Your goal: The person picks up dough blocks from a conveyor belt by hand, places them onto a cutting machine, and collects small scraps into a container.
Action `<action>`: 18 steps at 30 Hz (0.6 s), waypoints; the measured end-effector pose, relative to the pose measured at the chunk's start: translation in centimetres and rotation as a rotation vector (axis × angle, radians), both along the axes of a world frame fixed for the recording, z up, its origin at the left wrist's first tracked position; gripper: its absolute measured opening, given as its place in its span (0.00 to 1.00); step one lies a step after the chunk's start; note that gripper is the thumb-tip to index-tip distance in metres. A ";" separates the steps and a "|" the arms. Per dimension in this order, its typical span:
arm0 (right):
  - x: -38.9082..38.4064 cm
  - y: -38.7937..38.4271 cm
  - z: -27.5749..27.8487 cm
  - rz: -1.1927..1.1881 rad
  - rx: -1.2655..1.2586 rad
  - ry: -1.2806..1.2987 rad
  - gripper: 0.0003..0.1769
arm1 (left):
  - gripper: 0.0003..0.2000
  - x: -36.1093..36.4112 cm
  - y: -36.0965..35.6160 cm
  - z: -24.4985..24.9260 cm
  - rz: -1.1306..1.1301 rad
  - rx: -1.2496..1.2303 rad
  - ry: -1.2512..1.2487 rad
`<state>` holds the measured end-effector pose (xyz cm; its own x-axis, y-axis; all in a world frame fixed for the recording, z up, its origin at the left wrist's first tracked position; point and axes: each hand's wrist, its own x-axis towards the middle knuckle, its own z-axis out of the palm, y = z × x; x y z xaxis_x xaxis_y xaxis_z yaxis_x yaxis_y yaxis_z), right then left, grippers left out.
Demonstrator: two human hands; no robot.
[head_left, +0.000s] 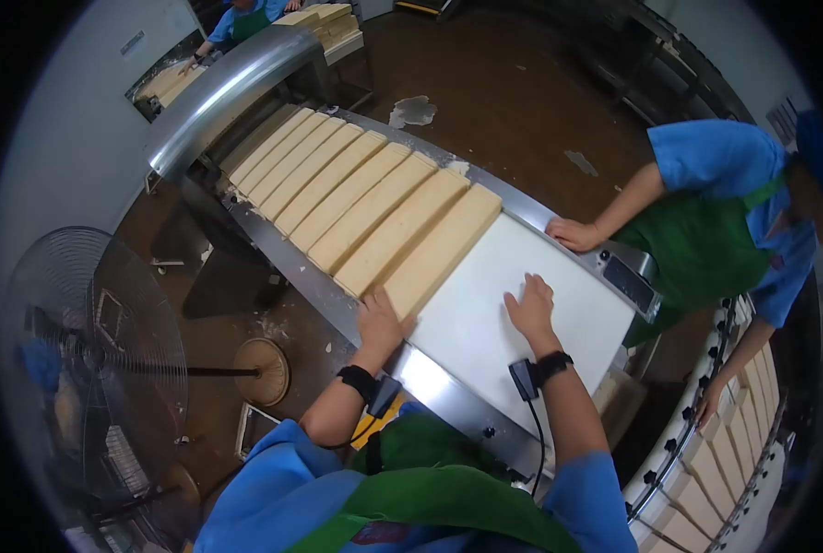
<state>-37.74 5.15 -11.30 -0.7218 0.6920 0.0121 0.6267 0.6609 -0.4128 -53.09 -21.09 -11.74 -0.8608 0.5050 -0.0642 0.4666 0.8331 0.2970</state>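
Long pale blocks, which look like stacked dough strips (384, 217), lie side by side across a conveyor in front of me. My left hand (379, 321) is at the near end of the last two blocks, its thumb apart from the fingers; it seems to touch them. Over the bare white belt (467, 318), right of the last block (444, 251), my right hand (531, 304) has its fingers spread and holds nothing. Each wrist wears a black strap with a small cabled device.
A curved metal hood (236, 97) spans the conveyor's far end. To the right, a co-worker (716, 221) rests one hand on the conveyor's edge and reaches toward a curved conveyor (697, 461) of pale blocks. A standing fan (98, 341) is at left. Another person (241, 23) works behind the hood.
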 end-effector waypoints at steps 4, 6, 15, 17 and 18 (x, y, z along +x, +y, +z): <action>-11.5 0.9 0.8 -0.104 -0.004 -0.105 0.45 | 0.51 -0.6 0.4 0.7 -0.104 -0.059 0.042; -15.8 1.3 2.0 -0.122 -0.030 -0.134 0.45 | 0.51 -0.8 0.4 0.6 -0.124 -0.078 0.021; -21.0 1.4 4.3 -0.284 -0.160 -0.251 0.40 | 0.50 -0.8 0.8 0.9 -0.175 -0.169 -0.030; -18.5 2.4 4.8 -0.343 -0.173 -0.231 0.42 | 0.48 -1.1 0.5 1.1 -0.248 -0.123 -0.050; -16.4 2.3 5.9 -0.426 -0.219 -0.190 0.45 | 0.47 -0.9 0.6 1.4 -0.300 -0.083 -0.065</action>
<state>-54.11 7.48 -5.41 -0.3507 0.8968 -0.2697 0.8988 0.2415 -0.3658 -54.01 -20.53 -10.39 -0.6668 0.7265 -0.1663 0.6774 0.6838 0.2712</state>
